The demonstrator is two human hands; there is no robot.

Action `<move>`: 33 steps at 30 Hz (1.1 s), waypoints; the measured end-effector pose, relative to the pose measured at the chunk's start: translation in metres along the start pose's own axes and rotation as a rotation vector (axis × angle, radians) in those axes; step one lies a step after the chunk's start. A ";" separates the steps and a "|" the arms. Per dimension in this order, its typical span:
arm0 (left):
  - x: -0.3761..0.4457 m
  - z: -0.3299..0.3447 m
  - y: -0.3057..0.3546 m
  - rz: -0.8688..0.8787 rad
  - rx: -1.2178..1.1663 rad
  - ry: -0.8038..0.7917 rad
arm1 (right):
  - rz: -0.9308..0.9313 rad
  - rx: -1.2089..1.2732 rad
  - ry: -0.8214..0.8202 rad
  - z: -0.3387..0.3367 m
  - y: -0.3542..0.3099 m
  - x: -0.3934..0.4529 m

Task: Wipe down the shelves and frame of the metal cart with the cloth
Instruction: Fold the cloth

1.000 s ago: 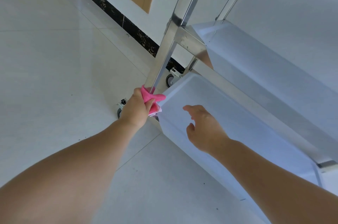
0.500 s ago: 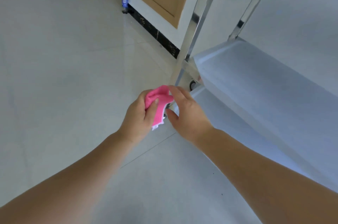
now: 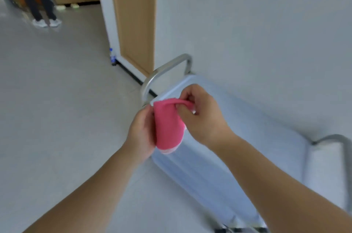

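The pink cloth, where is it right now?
The pink cloth is at the centre of the head view, held between left hand and right hand, above the cart's top shelf.

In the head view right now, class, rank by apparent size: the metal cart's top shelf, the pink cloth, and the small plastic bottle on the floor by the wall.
1. Metal cart's top shelf
2. Pink cloth
3. Small plastic bottle, though it is farthest away, so it looks smaller than it is.

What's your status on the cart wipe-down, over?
Left hand and right hand both grip the pink cloth, held above the cart's top shelf. Cloth off the metal. Nothing in the way; near handle clear.
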State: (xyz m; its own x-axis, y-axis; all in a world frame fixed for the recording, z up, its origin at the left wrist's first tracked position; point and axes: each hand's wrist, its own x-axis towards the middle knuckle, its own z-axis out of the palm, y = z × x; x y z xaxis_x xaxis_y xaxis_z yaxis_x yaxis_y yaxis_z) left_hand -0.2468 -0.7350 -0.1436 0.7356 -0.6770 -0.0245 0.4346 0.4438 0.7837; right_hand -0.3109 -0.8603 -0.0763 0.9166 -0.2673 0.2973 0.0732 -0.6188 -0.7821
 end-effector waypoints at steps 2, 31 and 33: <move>0.012 0.070 0.014 -0.042 -0.001 0.076 | -0.043 -0.047 0.074 -0.085 -0.030 -0.006; 0.037 0.503 -0.519 -0.416 1.009 -0.533 | 1.174 -0.190 0.549 -0.545 0.354 -0.463; 0.037 0.481 -0.569 -0.502 1.114 -0.595 | 1.210 -0.184 0.425 -0.526 0.410 -0.483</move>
State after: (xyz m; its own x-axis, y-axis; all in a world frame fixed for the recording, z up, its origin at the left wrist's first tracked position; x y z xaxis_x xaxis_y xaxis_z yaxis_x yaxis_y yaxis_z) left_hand -0.7171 -1.2952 -0.2916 0.1667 -0.8984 -0.4063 -0.2682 -0.4378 0.8581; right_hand -0.9308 -1.3736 -0.2522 0.1635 -0.9162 -0.3659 -0.7953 0.0971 -0.5984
